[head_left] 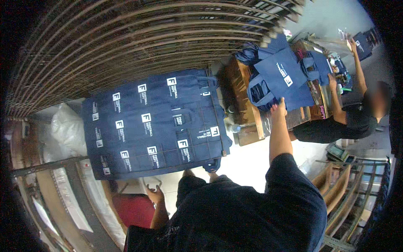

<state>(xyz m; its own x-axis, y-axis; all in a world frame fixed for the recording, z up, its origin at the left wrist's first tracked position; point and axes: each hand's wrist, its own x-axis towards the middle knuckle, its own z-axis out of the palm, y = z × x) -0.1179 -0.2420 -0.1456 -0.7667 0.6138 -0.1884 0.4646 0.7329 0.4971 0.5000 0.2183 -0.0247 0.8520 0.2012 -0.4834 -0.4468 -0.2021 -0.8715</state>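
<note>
Hanging loosely spread is the left hand [155, 195], while the right hand [280, 108] pinches a navy bag [277, 65].

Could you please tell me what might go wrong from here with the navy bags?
The right hand is at the edge of a flat, white-printed navy fabric bag; pulling it might drag the loosely piled navy bags beneath. Their looped navy fabric handles could also snag.

Brownish racks of thin bars [126, 41] fill the upper left, a plain grey wall [327, 17] the upper right. A brown wooden table [238, 77] adjoins a bright white floor [247, 168].
</note>
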